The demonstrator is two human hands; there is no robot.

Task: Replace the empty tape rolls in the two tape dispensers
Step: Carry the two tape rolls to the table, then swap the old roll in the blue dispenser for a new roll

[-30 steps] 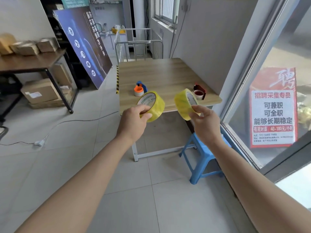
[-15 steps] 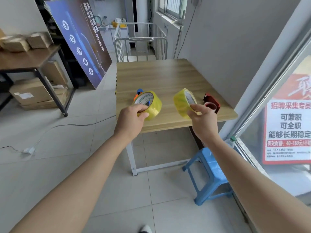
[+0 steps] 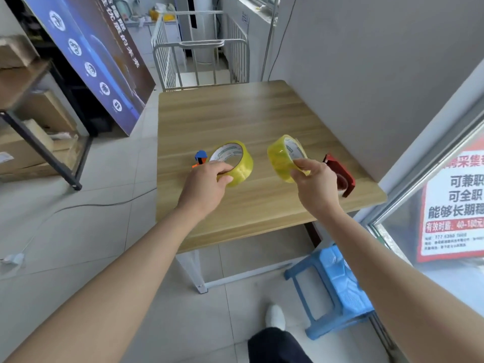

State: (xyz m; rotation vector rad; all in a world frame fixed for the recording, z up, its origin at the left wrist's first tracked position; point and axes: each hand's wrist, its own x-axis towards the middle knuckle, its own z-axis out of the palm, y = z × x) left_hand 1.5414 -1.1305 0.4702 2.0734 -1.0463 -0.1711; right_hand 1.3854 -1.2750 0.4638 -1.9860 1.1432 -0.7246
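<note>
Each hand carries a full yellow tape roll above the wooden table (image 3: pixel 248 119). My left hand (image 3: pixel 203 188) grips the left tape roll (image 3: pixel 235 162) by its near rim, its white core facing up. My right hand (image 3: pixel 315 186) pinches the right tape roll (image 3: pixel 281 155), which is tilted on edge. A blue and orange tape dispenser (image 3: pixel 200 157) stands on the table just beyond my left hand, mostly hidden by hand and roll. A red tape dispenser (image 3: pixel 339 174) sits near the table's right edge, right of my right hand.
A blue plastic stool (image 3: pixel 337 286) stands on the floor under the table's near right corner. A glass door with a red and white poster (image 3: pixel 453 203) is at the right. A banner (image 3: pixel 97 56) and a shelf with boxes (image 3: pixel 31 142) stand at left.
I have walked closer to the table. Both hands, still holding the rolls, are now over the tabletop, and the dispensers appear nearer. My leg and shoe have come into view below.
</note>
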